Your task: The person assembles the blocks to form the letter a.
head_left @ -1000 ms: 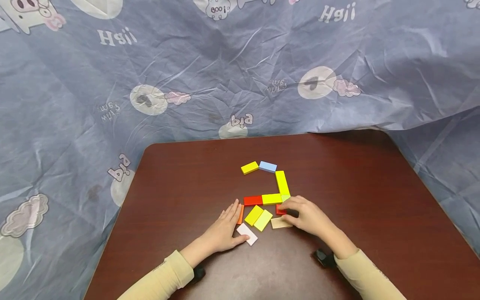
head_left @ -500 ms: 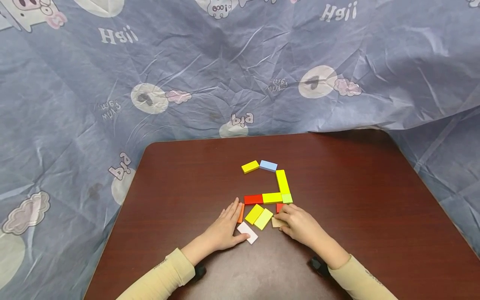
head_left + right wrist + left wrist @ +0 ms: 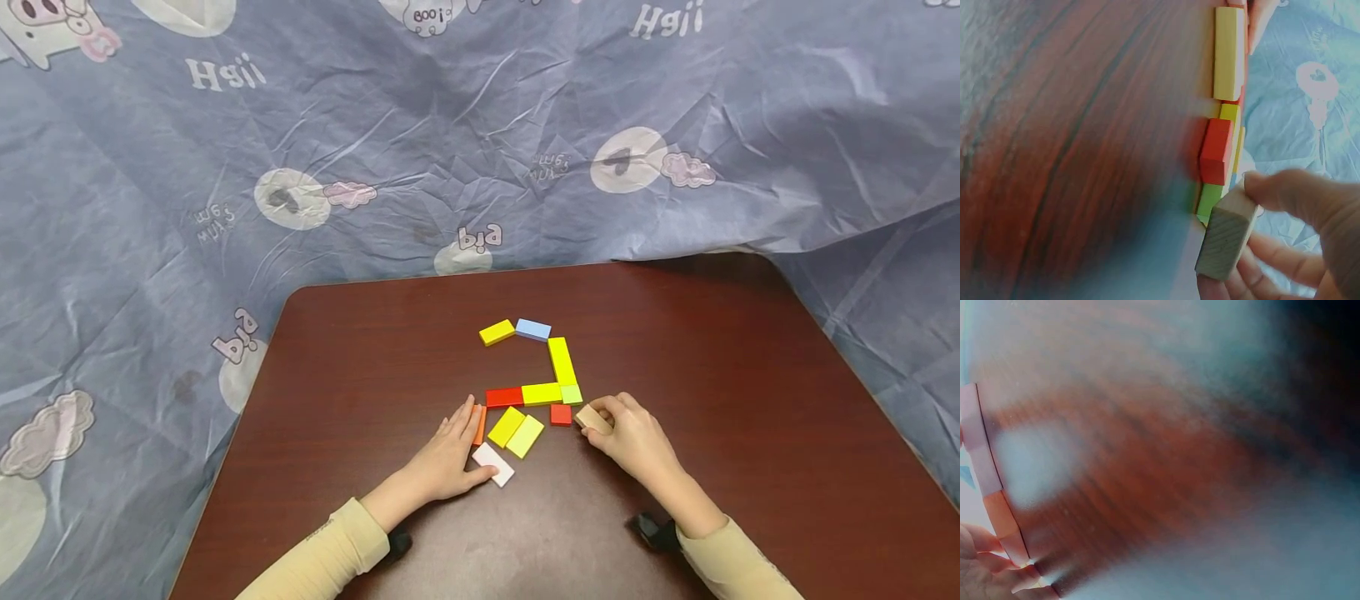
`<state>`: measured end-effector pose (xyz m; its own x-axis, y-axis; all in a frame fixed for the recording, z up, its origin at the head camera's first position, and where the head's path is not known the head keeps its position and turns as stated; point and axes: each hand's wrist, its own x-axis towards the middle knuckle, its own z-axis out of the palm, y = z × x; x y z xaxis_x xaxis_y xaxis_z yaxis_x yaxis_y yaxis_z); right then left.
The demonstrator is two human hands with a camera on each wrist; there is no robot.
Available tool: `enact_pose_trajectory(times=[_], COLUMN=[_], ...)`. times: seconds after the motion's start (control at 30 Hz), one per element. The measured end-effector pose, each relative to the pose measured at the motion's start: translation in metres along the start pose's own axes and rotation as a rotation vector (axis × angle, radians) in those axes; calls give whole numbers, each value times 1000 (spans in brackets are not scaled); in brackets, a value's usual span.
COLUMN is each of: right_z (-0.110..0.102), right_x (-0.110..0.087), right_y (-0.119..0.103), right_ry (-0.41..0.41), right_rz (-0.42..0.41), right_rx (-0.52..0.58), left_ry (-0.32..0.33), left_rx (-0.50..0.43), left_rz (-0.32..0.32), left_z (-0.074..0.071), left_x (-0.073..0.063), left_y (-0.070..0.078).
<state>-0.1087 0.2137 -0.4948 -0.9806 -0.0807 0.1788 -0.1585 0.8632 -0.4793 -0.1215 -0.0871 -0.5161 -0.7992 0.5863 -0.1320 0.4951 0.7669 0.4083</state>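
In the head view my right hand pinches a natural wood block between thumb and fingers, just right of a small red block. The right wrist view shows the wooden block tilted in that grip. My left hand lies with fingers extended, touching an orange block; its thumb rests at a white block. Two yellow blocks lie side by side between the hands. The left wrist view is mostly blurred, with the white block and fingertips at its left edge.
Beyond the hands, a bent line of blocks runs from a red one through yellow, light green and long yellow to blue and yellow. A patterned grey-blue cloth hangs behind the brown table.
My right hand has taken hold of the wooden block and moved it right, away from the yellow blocks. The small red block now shows fully. My left hand has stayed in place.
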Motion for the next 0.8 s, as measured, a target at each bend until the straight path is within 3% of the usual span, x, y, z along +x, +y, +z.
enact_pose_trajectory(times=[0.13,0.27,0.4,0.53,0.67,0.8], right_z=[5,12,15,10,8,11], right_x=[3,1,-3,-7,-8,-8], right_y=[3,1,-1,-3,-9,-14], right_ry=[-21,-36,-36,-94,-158,-163], right_rz=[91,127,132,141,110,83], right_rx=[14,14,30,48,35,21], left_ry=[-7,-4,0,-3,1,4], left_rx=[-9,-13,-12,-13,-9,-18], left_rz=[-9,-9,-5,2,4,5], left_z=[0,0,0,0,-1,0], left_x=[-1,-1,-1,0,0,0], left_y=[0,0,0,-1,-1,-1])
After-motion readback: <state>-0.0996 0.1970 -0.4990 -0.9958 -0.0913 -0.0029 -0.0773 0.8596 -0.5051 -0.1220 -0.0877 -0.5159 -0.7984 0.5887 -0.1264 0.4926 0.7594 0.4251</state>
